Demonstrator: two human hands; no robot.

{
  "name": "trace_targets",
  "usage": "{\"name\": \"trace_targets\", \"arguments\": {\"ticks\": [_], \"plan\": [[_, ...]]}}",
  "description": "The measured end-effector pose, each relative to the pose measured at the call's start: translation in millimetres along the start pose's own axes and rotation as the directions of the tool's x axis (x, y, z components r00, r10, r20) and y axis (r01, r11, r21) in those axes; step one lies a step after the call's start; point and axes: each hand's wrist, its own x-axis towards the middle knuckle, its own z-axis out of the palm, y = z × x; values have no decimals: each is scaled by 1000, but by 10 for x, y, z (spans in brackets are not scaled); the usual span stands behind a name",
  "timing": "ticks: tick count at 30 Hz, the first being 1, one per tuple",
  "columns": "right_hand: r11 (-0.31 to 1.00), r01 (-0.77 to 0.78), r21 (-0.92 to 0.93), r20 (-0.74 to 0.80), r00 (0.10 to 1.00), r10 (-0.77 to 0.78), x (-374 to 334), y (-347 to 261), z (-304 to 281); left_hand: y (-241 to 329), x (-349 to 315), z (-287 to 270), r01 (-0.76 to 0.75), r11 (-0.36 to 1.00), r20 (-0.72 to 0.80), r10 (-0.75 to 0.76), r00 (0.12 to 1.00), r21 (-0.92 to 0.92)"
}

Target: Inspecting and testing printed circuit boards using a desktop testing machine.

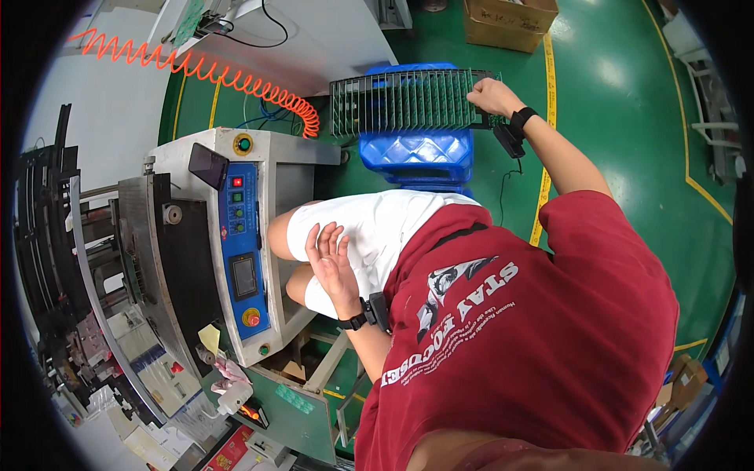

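Note:
My right hand (493, 97) reaches to the right end of a black rack (335, 110). Its fingers are curled closed over the rack's end; whatever they pinch is hidden. Thin green boards (424, 100) stand upright in a row of slots in the rack, which rests on a blue plastic stool-like support (416, 153). In front of my white shorts, my left hand (334, 267) is raised with its fingers apart and nothing in it. The nearest thing to it is the blue control panel (242, 212) of a white machine.
The white machine (267, 149) carries a small screen (243, 276) and a red knob (250, 317). An orange coiled hose (236, 81) hangs across the upper left. A cardboard box (506, 27) sits on the green floor, near a yellow line (550, 86). A white bottle (234, 398) stands lower left.

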Motion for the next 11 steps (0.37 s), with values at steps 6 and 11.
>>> {"name": "trace_targets", "arguments": {"ticks": [6, 11], "plan": [[999, 29, -33, 48, 998, -27, -35, -104, 8, -28, 27, 57, 22, 999, 34, -23, 999, 30], [984, 143, -107, 182, 976, -122, 30, 36, -119, -38, 49, 86, 78, 993, 12, -80, 997, 88]]}}
